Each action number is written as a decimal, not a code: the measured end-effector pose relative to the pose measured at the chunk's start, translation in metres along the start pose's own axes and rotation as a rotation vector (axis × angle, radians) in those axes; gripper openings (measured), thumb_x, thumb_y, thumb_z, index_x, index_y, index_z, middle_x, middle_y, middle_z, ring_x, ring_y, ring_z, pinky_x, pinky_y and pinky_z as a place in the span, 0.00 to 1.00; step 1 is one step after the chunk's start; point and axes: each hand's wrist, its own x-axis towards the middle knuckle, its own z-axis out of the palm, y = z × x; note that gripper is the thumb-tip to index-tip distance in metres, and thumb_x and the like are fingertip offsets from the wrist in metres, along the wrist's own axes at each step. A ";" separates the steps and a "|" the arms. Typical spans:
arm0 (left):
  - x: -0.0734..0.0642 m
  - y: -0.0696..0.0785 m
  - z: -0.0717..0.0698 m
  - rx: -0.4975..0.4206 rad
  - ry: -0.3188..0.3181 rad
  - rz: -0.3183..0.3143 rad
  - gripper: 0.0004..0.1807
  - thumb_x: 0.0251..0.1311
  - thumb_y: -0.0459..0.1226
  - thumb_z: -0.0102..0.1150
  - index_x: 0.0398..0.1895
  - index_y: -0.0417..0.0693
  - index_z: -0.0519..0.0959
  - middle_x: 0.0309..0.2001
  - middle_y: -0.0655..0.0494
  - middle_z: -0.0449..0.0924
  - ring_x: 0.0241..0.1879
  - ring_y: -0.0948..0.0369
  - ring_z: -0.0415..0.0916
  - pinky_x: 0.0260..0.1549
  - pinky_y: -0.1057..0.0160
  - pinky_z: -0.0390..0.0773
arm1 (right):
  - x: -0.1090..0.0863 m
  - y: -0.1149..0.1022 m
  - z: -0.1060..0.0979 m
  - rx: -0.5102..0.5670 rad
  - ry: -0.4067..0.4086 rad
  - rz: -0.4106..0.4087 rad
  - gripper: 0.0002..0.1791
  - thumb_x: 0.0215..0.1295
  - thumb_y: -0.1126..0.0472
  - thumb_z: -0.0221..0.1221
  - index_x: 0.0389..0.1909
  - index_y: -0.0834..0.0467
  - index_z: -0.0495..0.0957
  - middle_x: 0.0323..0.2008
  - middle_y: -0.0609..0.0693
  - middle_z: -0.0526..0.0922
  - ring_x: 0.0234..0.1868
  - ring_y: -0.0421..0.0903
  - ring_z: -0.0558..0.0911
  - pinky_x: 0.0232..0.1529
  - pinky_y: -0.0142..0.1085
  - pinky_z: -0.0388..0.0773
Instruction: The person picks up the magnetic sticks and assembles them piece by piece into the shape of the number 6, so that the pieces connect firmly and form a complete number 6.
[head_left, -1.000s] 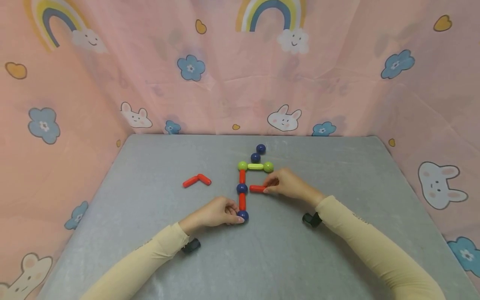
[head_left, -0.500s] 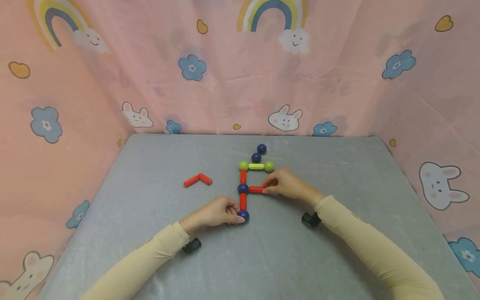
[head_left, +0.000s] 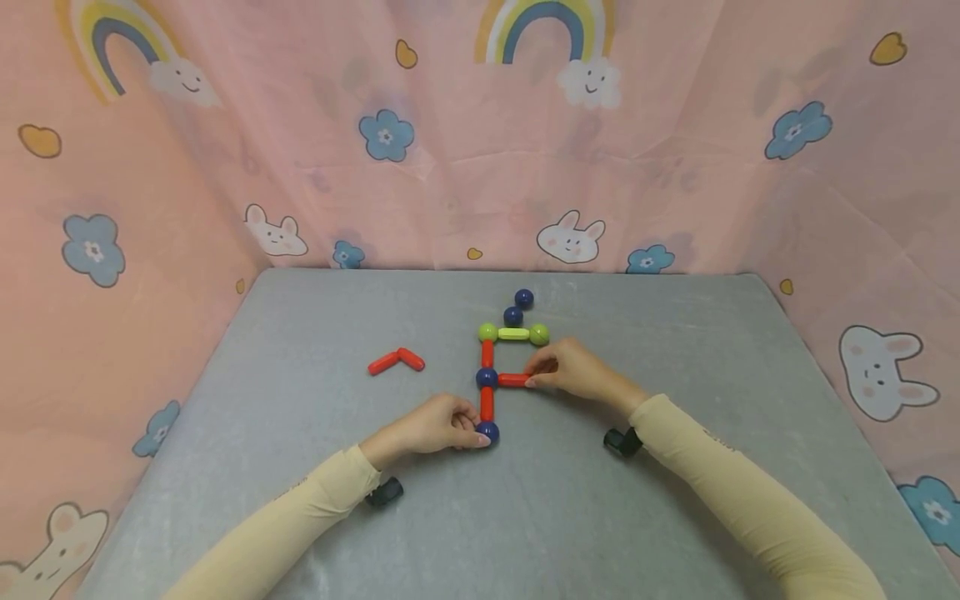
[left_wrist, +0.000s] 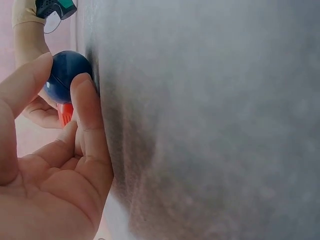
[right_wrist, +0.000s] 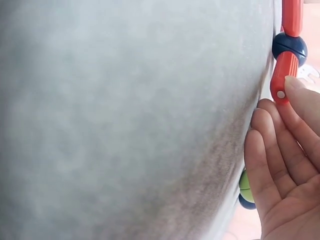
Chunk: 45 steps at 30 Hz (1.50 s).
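Note:
My left hand (head_left: pixel 435 427) pinches the blue ball (left_wrist: pixel 69 75) at the near end of a line of joined rods and balls. From that ball a red rod (head_left: pixel 487 404) runs to a middle blue ball (head_left: pixel 487 378). Beyond it, another red rod (head_left: pixel 488 353) reaches a green ball (head_left: pixel 488 332), joined by a green rod (head_left: pixel 513 334) to a second green ball (head_left: pixel 539 334). My right hand (head_left: pixel 573 370) pinches the outer end of a red rod (right_wrist: pixel 286 70), whose inner end touches the middle ball. A pale round tip shows on its outer end.
Two loose red rods (head_left: pixel 384 363) lie in a bent V to the left. Behind the green rod are two blue balls (head_left: pixel 513 316), the nearer close against it. A patterned pink cloth (head_left: pixel 450 192) rises at the grey table's (head_left: pixel 315 317) back and sides.
The red rod in my right hand has moved slightly left, closing a small gap to the middle blue ball. My left hand keeps its hold on the near ball.

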 end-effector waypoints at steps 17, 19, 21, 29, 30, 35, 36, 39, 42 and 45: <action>0.000 -0.001 0.001 -0.004 0.015 -0.005 0.12 0.58 0.41 0.70 0.36 0.42 0.81 0.25 0.61 0.77 0.24 0.67 0.71 0.25 0.71 0.69 | 0.002 0.006 0.009 0.098 0.001 0.030 0.11 0.55 0.57 0.72 0.39 0.53 0.85 0.29 0.46 0.83 0.30 0.40 0.78 0.32 0.30 0.77; 0.000 -0.001 0.002 -0.006 0.014 -0.004 0.12 0.58 0.41 0.69 0.36 0.42 0.81 0.25 0.61 0.77 0.24 0.67 0.70 0.25 0.71 0.69 | 0.002 0.006 0.009 0.101 0.001 0.033 0.10 0.56 0.57 0.72 0.38 0.53 0.85 0.29 0.46 0.83 0.30 0.40 0.78 0.32 0.30 0.77; 0.000 -0.001 0.002 -0.010 0.013 -0.006 0.12 0.58 0.41 0.69 0.36 0.42 0.81 0.25 0.61 0.77 0.24 0.67 0.70 0.25 0.71 0.69 | 0.002 0.006 0.009 0.109 0.002 0.037 0.10 0.56 0.57 0.72 0.38 0.54 0.85 0.29 0.46 0.84 0.30 0.40 0.78 0.33 0.31 0.77; 0.002 -0.003 0.002 -0.013 0.010 -0.017 0.13 0.58 0.42 0.70 0.37 0.42 0.81 0.25 0.61 0.77 0.24 0.67 0.70 0.25 0.71 0.69 | 0.000 0.008 0.008 0.166 0.017 0.053 0.11 0.57 0.56 0.71 0.40 0.53 0.85 0.33 0.46 0.85 0.34 0.42 0.79 0.38 0.32 0.79; 0.002 -0.003 0.002 -0.013 0.010 -0.017 0.13 0.58 0.42 0.70 0.37 0.42 0.81 0.25 0.61 0.77 0.24 0.67 0.70 0.25 0.71 0.69 | 0.000 0.008 0.008 0.172 0.020 0.053 0.11 0.57 0.56 0.71 0.40 0.53 0.85 0.34 0.47 0.85 0.34 0.42 0.79 0.38 0.33 0.79; 0.002 -0.004 0.001 -0.017 0.010 -0.013 0.13 0.58 0.42 0.70 0.37 0.42 0.81 0.25 0.61 0.77 0.24 0.67 0.70 0.25 0.71 0.68 | 0.000 0.009 0.008 0.190 0.016 0.049 0.12 0.57 0.56 0.71 0.41 0.53 0.85 0.33 0.47 0.84 0.34 0.42 0.79 0.38 0.33 0.79; 0.002 -0.004 0.001 -0.016 0.010 -0.013 0.12 0.58 0.42 0.70 0.37 0.42 0.81 0.25 0.61 0.77 0.24 0.67 0.70 0.25 0.71 0.68 | 0.000 0.009 0.008 0.192 0.013 0.049 0.12 0.57 0.56 0.72 0.41 0.53 0.85 0.33 0.47 0.84 0.34 0.42 0.79 0.38 0.32 0.79; 0.002 -0.004 0.001 -0.013 0.012 -0.015 0.12 0.58 0.42 0.70 0.37 0.43 0.81 0.25 0.61 0.77 0.24 0.67 0.70 0.25 0.71 0.68 | 0.001 0.009 0.009 0.202 0.005 0.057 0.12 0.56 0.56 0.72 0.41 0.53 0.84 0.33 0.48 0.84 0.34 0.43 0.79 0.38 0.33 0.79; 0.002 -0.005 0.002 -0.013 0.015 -0.015 0.12 0.58 0.42 0.70 0.36 0.43 0.81 0.25 0.61 0.77 0.24 0.67 0.69 0.25 0.71 0.68 | 0.001 0.008 0.007 0.217 -0.004 0.069 0.13 0.56 0.55 0.72 0.41 0.54 0.84 0.34 0.48 0.84 0.35 0.43 0.80 0.39 0.34 0.79; 0.002 -0.005 0.002 -0.018 0.014 -0.016 0.13 0.58 0.42 0.70 0.37 0.42 0.81 0.25 0.61 0.77 0.24 0.67 0.69 0.24 0.71 0.68 | 0.001 0.008 0.004 0.232 -0.013 0.085 0.14 0.57 0.55 0.71 0.42 0.54 0.84 0.37 0.49 0.85 0.36 0.43 0.80 0.42 0.35 0.79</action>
